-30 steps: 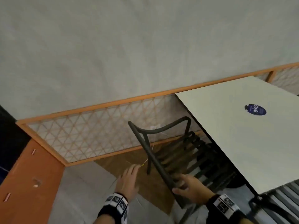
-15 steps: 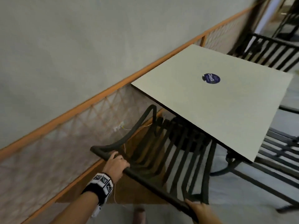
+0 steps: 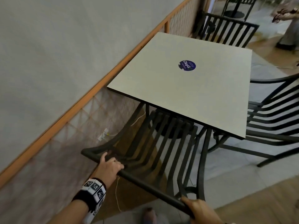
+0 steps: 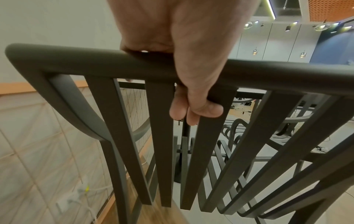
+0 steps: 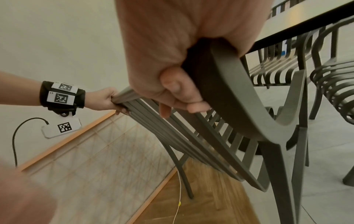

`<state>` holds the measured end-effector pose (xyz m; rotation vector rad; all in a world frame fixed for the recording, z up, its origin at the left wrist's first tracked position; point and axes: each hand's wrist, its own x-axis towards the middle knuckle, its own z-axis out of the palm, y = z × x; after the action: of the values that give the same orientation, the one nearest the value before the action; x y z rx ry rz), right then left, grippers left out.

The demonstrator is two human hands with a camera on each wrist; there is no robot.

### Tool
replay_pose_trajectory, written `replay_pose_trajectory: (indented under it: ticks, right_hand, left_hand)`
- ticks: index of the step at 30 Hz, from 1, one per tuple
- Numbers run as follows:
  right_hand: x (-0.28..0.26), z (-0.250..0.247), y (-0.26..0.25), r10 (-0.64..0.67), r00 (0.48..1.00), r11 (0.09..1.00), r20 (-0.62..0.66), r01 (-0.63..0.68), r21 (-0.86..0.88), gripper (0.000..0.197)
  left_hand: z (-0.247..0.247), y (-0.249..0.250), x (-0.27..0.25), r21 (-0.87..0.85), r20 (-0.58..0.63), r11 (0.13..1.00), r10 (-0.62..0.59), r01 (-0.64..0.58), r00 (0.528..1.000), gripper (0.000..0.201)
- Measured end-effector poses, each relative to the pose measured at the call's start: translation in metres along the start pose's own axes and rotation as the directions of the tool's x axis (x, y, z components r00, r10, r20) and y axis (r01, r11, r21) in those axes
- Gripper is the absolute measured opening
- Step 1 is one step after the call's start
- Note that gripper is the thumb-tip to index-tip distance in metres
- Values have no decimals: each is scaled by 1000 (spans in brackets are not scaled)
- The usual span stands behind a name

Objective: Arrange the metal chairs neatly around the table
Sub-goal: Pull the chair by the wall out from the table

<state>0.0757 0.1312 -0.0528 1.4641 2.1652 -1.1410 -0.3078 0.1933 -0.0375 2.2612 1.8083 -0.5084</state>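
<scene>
A dark metal slatted chair (image 3: 163, 152) stands in front of me with its seat partly under the pale square table (image 3: 186, 94). My left hand (image 3: 110, 165) grips the left part of its top back rail (image 4: 114, 65), fingers curled round it (image 4: 193, 100). My right hand (image 3: 199, 207) grips the right end of the same rail (image 5: 226, 84). A second chair (image 3: 271, 117) stands at the table's right side and a third (image 3: 229, 31) at its far side.
A pale wall with an orange rail and lattice panel (image 3: 64, 126) runs along the left. A thin cable and socket (image 3: 103, 136) lie near the lattice. Another table base (image 3: 234, 12) and a person's legs (image 3: 289, 34) are at the far right.
My left hand has gone from open beside the chair to gripping its top rail. The view has swung right, and the table and other chairs now show fully.
</scene>
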Motion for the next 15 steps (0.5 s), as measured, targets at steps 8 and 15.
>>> replay_pose_trajectory:
  ticks: [8, 15]
  right_hand:
    - [33, -47, -45, -7, 999, 999, -42, 9, 45, 30]
    - [58, -61, -37, -29, 993, 999, -111, 34, 42, 22]
  left_hand:
    - [-24, -22, 43, 45, -47, 997, -65, 67, 997, 34]
    - [-42, -27, 71, 38, -43, 995, -89, 91, 995, 34]
